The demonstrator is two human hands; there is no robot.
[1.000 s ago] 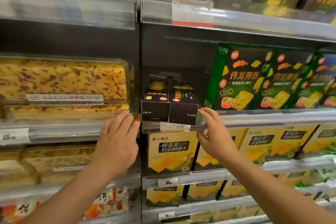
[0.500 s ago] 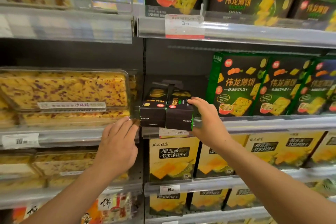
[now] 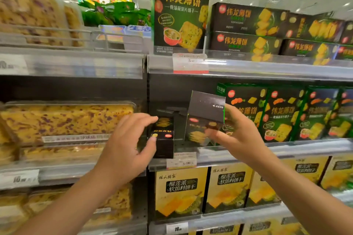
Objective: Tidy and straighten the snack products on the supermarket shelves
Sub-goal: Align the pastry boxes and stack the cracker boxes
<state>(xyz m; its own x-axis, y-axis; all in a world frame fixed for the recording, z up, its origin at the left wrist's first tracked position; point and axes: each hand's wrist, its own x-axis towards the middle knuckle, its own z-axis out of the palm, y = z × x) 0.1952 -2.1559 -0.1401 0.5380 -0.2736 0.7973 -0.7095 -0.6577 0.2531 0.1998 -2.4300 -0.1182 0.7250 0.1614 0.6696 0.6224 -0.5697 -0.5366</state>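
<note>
Setting: supermarket aisle, grey metal shelves (image 3: pixel 248 70) with clear plastic price rails, white ceiling lights glaring above.
Right hand: the right hand (image 3: pixel 242 135) now has the right-hand small black cardboard biscuit box (image 3: pixel 205 114) lifted and tipped up off the middle shelf; half a second ago that box sat flat beside its twin. Grip clamped on it, thumb across the front, fingers behind.
Left hand: the left hand (image 3: pixel 126 150) has come up from below the rail and now takes the left-hand small black biscuit box (image 3: pixel 164 137), thumb on its front face, fingers curled over the top. That box stands at the shelf's front edge, just above the white price tag (image 3: pixel 181 162).
Gap: the two black boxes, touching before, are now apart.
Neighbours: tall green-and-black cracker boxes (image 3: pixel 282 112) stand to the right on the same shelf; clear plastic trays of yellow cake (image 3: pixel 65 120) to the left.
Below: yellow durian biscuit boxes (image 3: pixel 181 191) in a row.
Above: flat black cracker boxes (image 3: pixel 246 30) stacked.
</note>
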